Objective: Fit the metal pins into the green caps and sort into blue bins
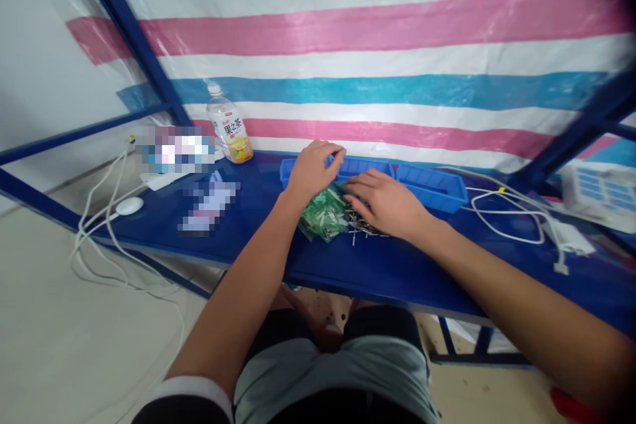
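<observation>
My left hand (314, 171) is over the front of a blue plastic bin (365, 167), just behind a green plastic bag (322, 215). Its thumb and fingertips come together in a pinch; whatever is between them is too small to make out. Small pale and metallic pieces show through the bag. To its right, my right hand (386, 204) rests over a loose pile of thin metal pins (365, 225) that look like rivets. The fingers of that hand are apart, partly covering the pile, with nothing visibly gripped.
Another blue bin (432, 189) adjoins on the right. White cables (507, 212) and a power adapter (569, 237) lie farther right, near a white device with blue keys (603, 192). A drink bottle (229, 126) stands back left. A white oval object (129, 206) lies at the left edge.
</observation>
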A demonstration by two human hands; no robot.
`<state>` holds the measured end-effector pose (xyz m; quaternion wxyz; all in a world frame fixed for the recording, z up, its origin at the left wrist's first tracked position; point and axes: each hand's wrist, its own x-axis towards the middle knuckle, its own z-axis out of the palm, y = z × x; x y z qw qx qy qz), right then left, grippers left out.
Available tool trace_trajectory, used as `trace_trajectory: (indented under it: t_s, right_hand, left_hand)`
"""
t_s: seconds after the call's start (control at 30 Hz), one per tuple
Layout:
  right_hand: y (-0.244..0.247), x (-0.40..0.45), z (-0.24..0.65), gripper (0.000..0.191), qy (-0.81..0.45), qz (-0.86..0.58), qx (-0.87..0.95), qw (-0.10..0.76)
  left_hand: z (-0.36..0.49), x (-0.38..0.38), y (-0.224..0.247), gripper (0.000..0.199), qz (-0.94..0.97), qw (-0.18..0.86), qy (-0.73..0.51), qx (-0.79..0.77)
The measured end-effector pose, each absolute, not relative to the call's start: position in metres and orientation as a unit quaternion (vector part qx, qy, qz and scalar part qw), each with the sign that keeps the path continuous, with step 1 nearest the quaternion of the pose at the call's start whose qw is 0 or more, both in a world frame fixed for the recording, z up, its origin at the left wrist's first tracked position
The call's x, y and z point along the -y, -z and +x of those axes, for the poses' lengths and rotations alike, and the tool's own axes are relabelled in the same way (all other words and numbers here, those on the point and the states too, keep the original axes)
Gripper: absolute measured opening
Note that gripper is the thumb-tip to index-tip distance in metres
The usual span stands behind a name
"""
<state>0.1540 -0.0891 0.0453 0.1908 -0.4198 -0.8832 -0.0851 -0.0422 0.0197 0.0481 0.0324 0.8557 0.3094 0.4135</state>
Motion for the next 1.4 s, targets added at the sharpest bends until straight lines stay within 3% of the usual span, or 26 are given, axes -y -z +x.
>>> trace_trajectory:
  t_s: [0.17,0.4,0.53,0.8,0.97,1.03,1.27,1.4]
  right_hand:
    - [-0.048,0.084,0.184,0.034,0.008,-0.417,0.861,0.292]
    - [-0.030,0.079,0.192,0.014,0.001,-0.465,0.814,0.347]
    - [-0.024,0.076,0.187,0.023,-0.005,-0.492,0.757,0.430]
    - [-0.027,0.071,0.197,0.018,-0.086,-0.508,0.745,0.423]
    - [-0.040,0.070,0.211,0.015,-0.176,-0.460,0.804,0.334]
    - [-0.046,0.070,0.215,0.016,-0.200,-0.452,0.801,0.339]
    - [-0.044,0.066,0.213,0.030,-0.229,-0.474,0.674,0.518]
    - [-0.038,0.066,0.202,0.039,-0.269,-0.472,0.622,0.564]
  left_hand:
    - [-0.029,-0.003,-0.051,0.032,0.860,0.142,-0.417,-0.258]
    - [-0.023,-0.001,-0.044,0.027,0.890,0.194,-0.348,-0.220]
    - [-0.025,-0.002,-0.043,0.026,0.884,0.214,-0.342,-0.236]
    - [-0.030,-0.004,-0.040,0.027,0.887,0.254,-0.305,-0.235]
    - [-0.031,-0.007,-0.035,0.032,0.898,0.261,-0.283,-0.212]
    - [-0.031,-0.006,-0.035,0.035,0.903,0.258,-0.281,-0.199]
    - [-0.027,0.004,-0.045,0.035,0.879,0.284,-0.321,-0.208]
    - [-0.024,0.004,-0.041,0.033,0.871,0.281,-0.336,-0.224]
